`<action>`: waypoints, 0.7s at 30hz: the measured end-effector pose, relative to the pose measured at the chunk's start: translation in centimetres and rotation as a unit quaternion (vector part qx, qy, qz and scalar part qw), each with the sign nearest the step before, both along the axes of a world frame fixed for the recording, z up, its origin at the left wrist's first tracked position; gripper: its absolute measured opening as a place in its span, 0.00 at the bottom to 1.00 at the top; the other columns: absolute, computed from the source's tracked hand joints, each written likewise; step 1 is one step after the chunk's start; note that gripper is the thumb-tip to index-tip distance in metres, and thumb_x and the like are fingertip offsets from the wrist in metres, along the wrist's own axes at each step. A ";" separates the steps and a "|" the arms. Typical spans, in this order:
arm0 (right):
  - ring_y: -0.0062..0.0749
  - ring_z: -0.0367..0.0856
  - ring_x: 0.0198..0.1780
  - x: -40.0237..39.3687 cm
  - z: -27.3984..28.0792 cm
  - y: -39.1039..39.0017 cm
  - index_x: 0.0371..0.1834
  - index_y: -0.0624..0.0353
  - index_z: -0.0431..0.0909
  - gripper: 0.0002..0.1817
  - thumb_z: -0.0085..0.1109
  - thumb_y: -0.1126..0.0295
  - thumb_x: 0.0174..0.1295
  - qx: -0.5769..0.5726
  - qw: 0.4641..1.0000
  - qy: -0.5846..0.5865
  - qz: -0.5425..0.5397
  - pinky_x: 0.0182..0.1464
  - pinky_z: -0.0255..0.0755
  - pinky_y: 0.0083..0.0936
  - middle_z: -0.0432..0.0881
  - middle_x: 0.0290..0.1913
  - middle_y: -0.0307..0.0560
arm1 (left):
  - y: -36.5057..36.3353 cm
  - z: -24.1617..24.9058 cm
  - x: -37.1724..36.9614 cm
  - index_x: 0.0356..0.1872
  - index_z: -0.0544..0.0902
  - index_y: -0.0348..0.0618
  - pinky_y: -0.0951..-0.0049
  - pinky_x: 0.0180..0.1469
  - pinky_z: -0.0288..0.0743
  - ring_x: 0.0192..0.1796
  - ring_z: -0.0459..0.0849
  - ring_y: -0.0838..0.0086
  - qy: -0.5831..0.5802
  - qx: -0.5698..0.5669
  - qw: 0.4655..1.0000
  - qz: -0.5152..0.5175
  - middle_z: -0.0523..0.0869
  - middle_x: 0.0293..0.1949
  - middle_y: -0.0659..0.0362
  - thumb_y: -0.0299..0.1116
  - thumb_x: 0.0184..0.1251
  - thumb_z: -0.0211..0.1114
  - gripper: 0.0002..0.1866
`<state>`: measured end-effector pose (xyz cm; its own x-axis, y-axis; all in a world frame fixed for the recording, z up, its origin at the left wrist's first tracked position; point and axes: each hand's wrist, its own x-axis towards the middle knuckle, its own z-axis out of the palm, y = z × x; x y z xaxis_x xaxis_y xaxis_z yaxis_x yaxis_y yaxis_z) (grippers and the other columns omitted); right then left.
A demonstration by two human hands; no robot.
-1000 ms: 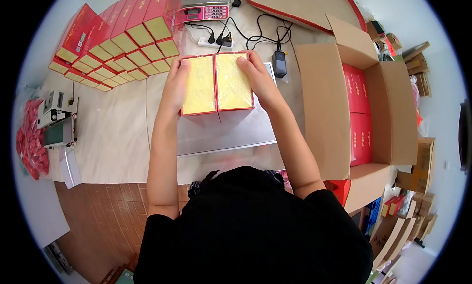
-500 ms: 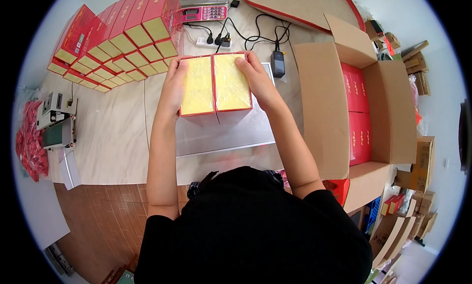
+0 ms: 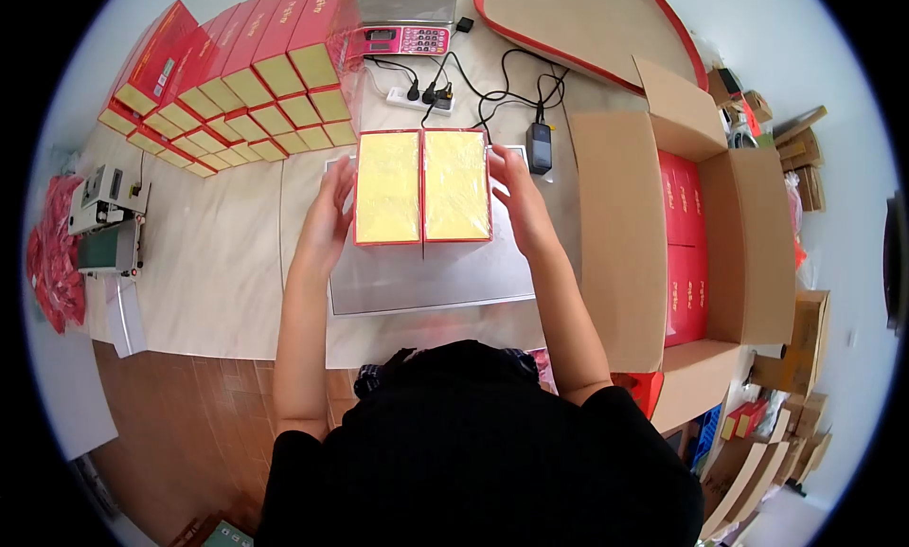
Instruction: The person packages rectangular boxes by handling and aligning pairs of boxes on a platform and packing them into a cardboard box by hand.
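Observation:
Two red gift boxes with yellow ends, the left box (image 3: 388,189) and the right box (image 3: 458,185), stand side by side in clear film. Beneath them lies a flat silver-grey panel (image 3: 379,291) on the marble-patterned table. My left hand (image 3: 331,206) is beside the left box, its fingers stretched along the box's outer side. On the opposite side, my right hand (image 3: 516,198) has its fingers spread and bent, the tips close to the right box's edge. Neither hand is wrapped round a box.
Stacked red boxes (image 3: 246,73) fill the back left. An open carton (image 3: 620,244) with red boxes inside stands at right. Behind the pair are a pink-keyed scale (image 3: 407,41), a power strip (image 3: 421,100), and a black adapter (image 3: 539,149) with cables. A small machine (image 3: 109,215) sits far left.
Both hands have let go of the two boxes and drawn apart to their sides. The view has shifted slightly, so most things appear lower.

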<state>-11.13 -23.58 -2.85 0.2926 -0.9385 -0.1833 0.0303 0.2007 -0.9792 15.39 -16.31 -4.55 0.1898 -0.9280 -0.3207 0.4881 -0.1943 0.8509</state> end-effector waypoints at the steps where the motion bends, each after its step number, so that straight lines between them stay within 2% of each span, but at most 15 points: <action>1: 0.41 0.60 0.70 -0.6 -0.9 0.0 0.70 0.57 0.58 0.39 0.36 0.37 0.67 0.019 1.000 0.013 0.006 0.70 0.50 0.38 0.65 0.68 0.54 | 0.5 -1.4 0.7 0.71 0.60 0.45 0.70 0.70 0.56 0.72 0.59 0.73 -0.020 0.025 0.999 -0.005 0.63 0.70 0.58 0.54 0.74 0.47 0.32; 2: 0.40 0.66 0.66 -0.9 -1.4 0.2 0.68 0.58 0.62 0.36 0.37 0.40 0.69 0.023 0.999 0.025 -0.002 0.67 0.57 0.36 0.70 0.64 0.53 | 1.1 -2.6 1.2 0.71 0.60 0.45 0.70 0.70 0.56 0.72 0.59 0.73 -0.017 0.025 1.000 0.002 0.63 0.70 0.58 0.54 0.74 0.47 0.32; 3: 0.40 0.66 0.66 -1.3 -1.8 0.4 0.68 0.58 0.62 0.36 0.37 0.40 0.69 0.022 0.999 0.028 0.005 0.67 0.57 0.36 0.70 0.64 0.53 | 1.7 -3.7 1.6 0.71 0.61 0.45 0.69 0.69 0.56 0.72 0.59 0.73 -0.020 0.042 0.999 -0.015 0.63 0.70 0.58 0.54 0.74 0.48 0.32; 5: 0.37 0.72 0.60 -1.6 -2.6 0.9 0.64 0.59 0.66 0.32 0.38 0.44 0.70 0.043 0.997 0.064 0.018 0.62 0.63 0.35 0.74 0.59 0.51 | 2.5 -5.3 2.0 0.70 0.62 0.45 0.69 0.69 0.56 0.71 0.60 0.73 -0.018 0.058 0.998 -0.023 0.62 0.70 0.59 0.55 0.73 0.48 0.32; 6: 0.34 0.76 0.53 -1.5 -2.9 1.1 0.60 0.60 0.69 0.29 0.38 0.46 0.72 0.048 0.996 0.076 0.011 0.57 0.67 0.32 0.77 0.54 0.49 | 2.9 -5.9 2.0 0.71 0.61 0.44 0.68 0.70 0.55 0.72 0.59 0.72 -0.003 0.076 0.996 -0.054 0.61 0.71 0.58 0.56 0.73 0.49 0.34; 7: 0.34 0.76 0.53 -1.4 -2.8 1.3 0.60 0.60 0.69 0.29 0.38 0.46 0.72 0.046 0.995 0.082 0.021 0.57 0.67 0.32 0.77 0.54 0.49 | 3.1 -5.9 1.9 0.71 0.60 0.44 0.67 0.71 0.53 0.73 0.58 0.71 0.014 0.093 0.992 -0.085 0.60 0.71 0.56 0.56 0.72 0.49 0.35; 9: 0.32 0.77 0.50 -1.1 -2.6 1.5 0.59 0.61 0.70 0.27 0.37 0.49 0.73 0.048 0.990 0.126 0.042 0.54 0.69 0.31 0.79 0.51 0.48 | 3.1 -5.7 1.2 0.71 0.60 0.43 0.67 0.71 0.54 0.72 0.59 0.71 0.011 0.081 0.993 -0.083 0.62 0.70 0.56 0.57 0.72 0.49 0.36; 10: 0.29 0.77 0.47 -0.8 -3.0 1.7 0.55 0.62 0.72 0.25 0.37 0.51 0.74 0.022 0.994 0.107 0.021 0.50 0.70 0.28 0.80 0.47 0.47 | 3.0 -5.5 0.7 0.71 0.60 0.43 0.66 0.71 0.54 0.72 0.60 0.71 0.002 0.069 0.993 -0.092 0.63 0.69 0.55 0.58 0.72 0.49 0.36; 14: 0.27 0.77 0.43 -1.3 -6.8 0.1 0.48 0.66 0.74 0.24 0.38 0.54 0.74 -0.028 0.988 0.148 0.030 0.46 0.70 0.26 0.81 0.42 0.48 | 1.8 -6.6 -0.1 0.70 0.62 0.42 0.68 0.68 0.58 0.68 0.65 0.73 -0.038 0.095 0.993 -0.056 0.66 0.67 0.56 0.59 0.72 0.46 0.36; 16: 0.28 0.78 0.48 -0.9 -6.0 0.4 0.53 0.67 0.74 0.22 0.40 0.58 0.73 0.037 0.996 0.080 0.028 0.51 0.70 0.25 0.81 0.48 0.49 | 1.4 -7.8 -0.7 0.68 0.64 0.41 0.71 0.66 0.60 0.64 0.68 0.74 -0.027 0.129 0.990 -0.059 0.68 0.65 0.55 0.60 0.73 0.43 0.36; 17: 0.28 0.79 0.50 -0.3 -4.7 0.9 0.55 0.67 0.73 0.21 0.41 0.59 0.73 0.062 0.997 0.046 0.026 0.52 0.70 0.24 0.81 0.51 0.49 | 1.3 -7.0 -1.1 0.68 0.64 0.41 0.71 0.66 0.60 0.64 0.68 0.74 -0.016 0.125 0.991 -0.044 0.68 0.65 0.55 0.60 0.73 0.43 0.36; 18: 0.28 0.78 0.51 0.0 -4.6 1.1 0.56 0.66 0.73 0.21 0.42 0.59 0.73 0.079 0.996 0.032 0.031 0.53 0.70 0.23 0.81 0.51 0.49 | 1.4 -6.0 -1.7 0.68 0.64 0.40 0.72 0.66 0.59 0.64 0.68 0.72 -0.030 0.096 0.990 -0.095 0.67 0.66 0.53 0.61 0.72 0.42 0.37; 20: 0.28 0.78 0.51 0.9 -4.8 1.0 0.57 0.66 0.72 0.22 0.42 0.59 0.73 0.100 0.994 0.008 0.051 0.53 0.70 0.23 0.80 0.52 0.48 | 1.5 -3.9 -3.0 0.68 0.64 0.39 0.73 0.67 0.58 0.65 0.68 0.71 -0.038 0.066 0.988 -0.131 0.67 0.67 0.51 0.63 0.72 0.41 0.38; 21: 0.28 0.78 0.52 1.1 -5.0 0.8 0.58 0.66 0.72 0.22 0.42 0.59 0.73 0.109 0.992 0.000 0.065 0.54 0.70 0.23 0.80 0.53 0.48 | 1.5 -3.1 -3.6 0.68 0.63 0.38 0.73 0.67 0.57 0.65 0.68 0.69 -0.008 0.077 0.991 -0.112 0.67 0.66 0.50 0.63 0.73 0.40 0.38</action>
